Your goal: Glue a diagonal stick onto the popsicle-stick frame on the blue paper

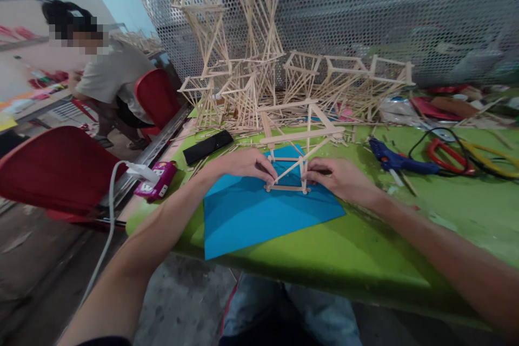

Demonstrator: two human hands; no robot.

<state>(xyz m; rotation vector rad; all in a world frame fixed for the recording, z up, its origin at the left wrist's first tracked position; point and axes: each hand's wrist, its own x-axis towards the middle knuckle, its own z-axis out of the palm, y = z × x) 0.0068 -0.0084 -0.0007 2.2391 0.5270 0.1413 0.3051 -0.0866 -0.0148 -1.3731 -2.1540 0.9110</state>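
Note:
A small frame of wooden sticks (302, 133) stands on a blue sheet (251, 221), with a square of flat sticks at its base and another at its top. My left hand (253, 165) pinches the low end of a slanting stick (288, 168) at the frame's front left corner. At the right side, my right hand (330, 175) has its thumb and fingers closed on the frame's front right upright. The slanting stick runs from the left fingertips up to the right, across the front of the frame.
Several tall stick towers (259, 16) and loose sticks fill the back of the green table (458, 216). A blue glue gun (399, 159) and red-handled pliers (446, 157) lie right. A black case (207, 147) and purple power strip (157, 181) lie left. A person (113, 73) sits beyond.

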